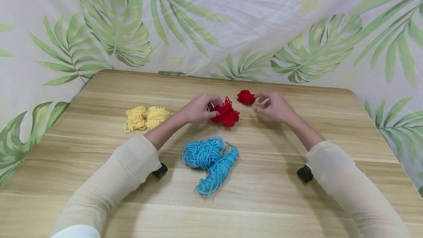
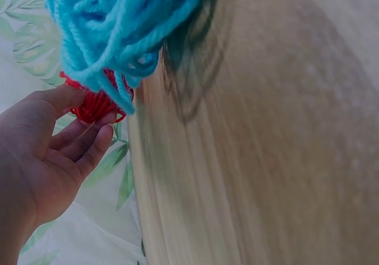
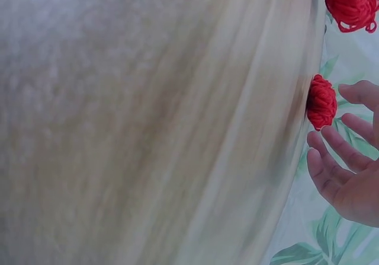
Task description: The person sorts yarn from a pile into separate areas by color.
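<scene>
My left hand (image 1: 202,108) pinches a loose bundle of red yarn (image 1: 226,115) over the middle of the table. In the left wrist view, thumb and fingers of that hand (image 2: 50,152) meet around the red yarn (image 2: 95,106), partly hidden behind blue yarn (image 2: 127,25). A smaller red yarn ball (image 1: 246,97) lies further back on the wood. Beside it, on its right, is my right hand (image 1: 273,106), its fingers parted. From the right wrist, the hand (image 3: 352,158) appears with loosely bent fingers close to the small red ball (image 3: 322,102), holding nothing.
Two blue yarn skeins (image 1: 211,162) lie together nearer to me. Two yellow yarn bundles (image 1: 147,117) rest side by side at the left. The wooden table (image 1: 264,197) ends at a leaf-patterned cloth (image 1: 251,28). Black wrist devices (image 1: 304,174) sit under both sleeves.
</scene>
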The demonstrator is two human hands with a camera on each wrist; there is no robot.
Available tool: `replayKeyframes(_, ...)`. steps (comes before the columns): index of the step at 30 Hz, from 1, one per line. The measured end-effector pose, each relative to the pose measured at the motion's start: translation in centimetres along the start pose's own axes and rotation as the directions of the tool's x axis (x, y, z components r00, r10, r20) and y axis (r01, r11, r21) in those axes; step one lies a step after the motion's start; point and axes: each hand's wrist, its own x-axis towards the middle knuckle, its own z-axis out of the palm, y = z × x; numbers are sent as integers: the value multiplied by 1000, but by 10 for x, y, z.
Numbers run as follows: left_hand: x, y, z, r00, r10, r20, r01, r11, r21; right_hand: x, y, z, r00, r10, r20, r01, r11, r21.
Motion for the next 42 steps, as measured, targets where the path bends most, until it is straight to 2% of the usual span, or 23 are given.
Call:
replayKeyframes(31,20,-7,3,997,-45,-57,43,998,-43,-14,-8,6,996,-79,44,78,997,16)
replayKeyframes(42,29,-12,3,994,-42,-100,36,998,-58,-17,-11,9,996,-73,57,72,997,13)
